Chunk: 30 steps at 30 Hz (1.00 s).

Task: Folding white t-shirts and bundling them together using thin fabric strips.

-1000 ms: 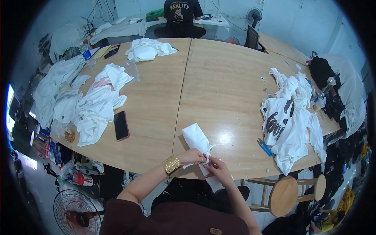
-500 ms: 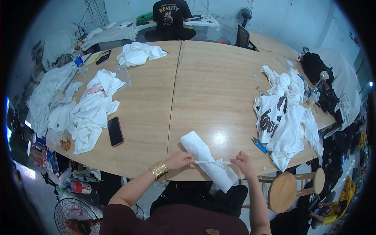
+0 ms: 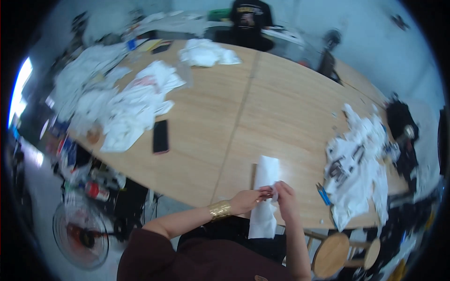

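A long folded white cloth bundle (image 3: 265,171) lies over the table's near edge, its lower end hanging past the edge. Across its middle my two hands meet. My left hand (image 3: 248,201), with a gold bracelet at the wrist, is closed with its fingertips pinched at a narrow white strip (image 3: 274,193). From the other side my right hand (image 3: 287,199) is closed on the same strip. The fingers and motion blur hide how the strip runs about the bundle.
White garments (image 3: 136,110) lie heaped at the left, and a white garment with dark print (image 3: 354,164) at the right. A black phone (image 3: 161,136) and blue thread snips (image 3: 323,194) are on the table. Stools (image 3: 330,255) stand at lower right, a fan (image 3: 80,236) at lower left. Another person (image 3: 251,23) sits beyond.
My hands have come together from holding the strip stretched between them. The bundle now lies more upright in the picture. The whole view has turned, and the scene is tilted and blurred.
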Motion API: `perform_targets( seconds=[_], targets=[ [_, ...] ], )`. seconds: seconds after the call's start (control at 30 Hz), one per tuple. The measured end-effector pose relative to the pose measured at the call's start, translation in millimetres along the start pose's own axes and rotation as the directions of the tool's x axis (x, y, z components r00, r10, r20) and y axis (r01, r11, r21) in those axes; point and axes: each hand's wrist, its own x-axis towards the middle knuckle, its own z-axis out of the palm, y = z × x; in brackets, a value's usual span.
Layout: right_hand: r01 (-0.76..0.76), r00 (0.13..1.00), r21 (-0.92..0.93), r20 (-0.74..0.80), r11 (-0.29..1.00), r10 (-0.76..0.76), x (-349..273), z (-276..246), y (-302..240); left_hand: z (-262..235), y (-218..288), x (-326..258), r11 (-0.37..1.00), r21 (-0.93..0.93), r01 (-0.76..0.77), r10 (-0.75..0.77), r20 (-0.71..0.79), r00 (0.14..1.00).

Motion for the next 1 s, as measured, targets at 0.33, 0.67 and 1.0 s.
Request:
perform_targets(
  seconds=[0.33, 0.67, 1.0],
  targets=[
    [0.195, 0.956, -0.645, -0.042, 0.739, -0.289, -4, 4, 39, -12, 5, -7, 0.921, -0.326, 0.213, -0.241, -0.047, 0.969],
    [0.504, 0.763, -0.852, 0.362, 0.141, -0.536, -2, 11, 27, -56, -4, 16, 0.89, -0.182, 0.418, -0.333, 0.368, 0.868],
    [0.21, 0.921, -0.78, -0.045, 0.59, -0.387, -6, 6, 34, -16, 10, -4, 0.893, 0.443, -0.081, 0.102, -0.025, 0.994]
  ],
)
